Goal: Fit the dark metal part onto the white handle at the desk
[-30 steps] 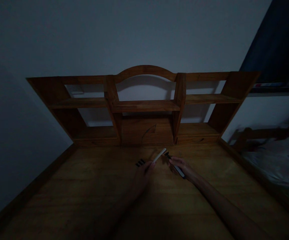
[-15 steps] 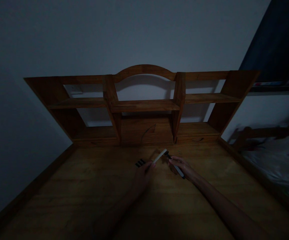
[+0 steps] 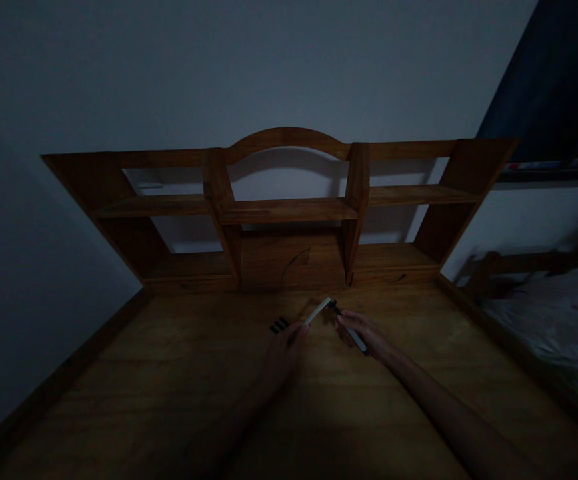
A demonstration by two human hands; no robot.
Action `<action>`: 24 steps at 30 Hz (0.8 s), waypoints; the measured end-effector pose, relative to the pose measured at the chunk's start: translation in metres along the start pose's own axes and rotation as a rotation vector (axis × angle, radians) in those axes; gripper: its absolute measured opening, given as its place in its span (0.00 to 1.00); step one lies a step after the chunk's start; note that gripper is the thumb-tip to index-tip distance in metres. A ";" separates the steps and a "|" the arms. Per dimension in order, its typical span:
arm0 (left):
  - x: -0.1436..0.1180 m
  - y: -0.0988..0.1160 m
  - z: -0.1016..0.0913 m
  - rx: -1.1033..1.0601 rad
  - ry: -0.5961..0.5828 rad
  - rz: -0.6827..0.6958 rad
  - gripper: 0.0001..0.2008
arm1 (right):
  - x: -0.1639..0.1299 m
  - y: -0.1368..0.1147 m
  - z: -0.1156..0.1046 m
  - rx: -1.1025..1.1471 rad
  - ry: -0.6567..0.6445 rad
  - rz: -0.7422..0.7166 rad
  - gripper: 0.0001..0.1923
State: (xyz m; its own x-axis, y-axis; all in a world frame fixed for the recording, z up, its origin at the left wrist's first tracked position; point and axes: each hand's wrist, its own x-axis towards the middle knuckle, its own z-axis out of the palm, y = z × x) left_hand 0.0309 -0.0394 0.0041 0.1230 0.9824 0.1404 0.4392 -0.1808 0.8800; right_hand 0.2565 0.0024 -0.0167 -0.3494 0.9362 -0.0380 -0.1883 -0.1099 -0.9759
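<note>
My left hand (image 3: 287, 341) is closed on the lower end of a slim whitish stick (image 3: 317, 311), which slants up to the right. My right hand (image 3: 361, 327) pinches what looks like a razor (image 3: 357, 341), with a pale handle and a black neck and head. The razor's dark head meets or nearly meets the stick's far tip; the dim light hides whether they touch. Beside my left hand, a few small black bars (image 3: 279, 325) lie in a row on the wooden desk (image 3: 209, 373).
A wooden shelf unit (image 3: 289, 211) spans the back of the desk against the wall. Raised wooden edges run along both sides. To the right, beyond the desk, lies a pale plastic-looking heap (image 3: 553, 313) by a wooden rail (image 3: 533, 262). A dark window or curtain (image 3: 553, 80) is above.
Both hands keep their grips, and the stick and razor stay tip to tip. The view has shifted very slightly; little else differs.
</note>
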 end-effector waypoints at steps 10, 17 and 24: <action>-0.002 0.005 -0.003 0.002 -0.009 0.010 0.20 | 0.002 0.004 -0.002 0.027 0.026 0.006 0.15; -0.001 -0.004 0.001 0.065 0.015 -0.007 0.21 | 0.003 0.006 -0.003 0.019 0.030 -0.003 0.16; 0.003 -0.017 0.000 0.099 0.017 -0.012 0.22 | 0.004 0.005 -0.002 0.046 0.023 -0.011 0.16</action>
State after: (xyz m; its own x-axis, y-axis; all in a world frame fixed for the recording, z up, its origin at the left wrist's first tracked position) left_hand 0.0241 -0.0332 -0.0107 0.1027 0.9851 0.1382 0.5265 -0.1717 0.8327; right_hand 0.2560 0.0062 -0.0219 -0.3263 0.9447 -0.0332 -0.2342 -0.1148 -0.9654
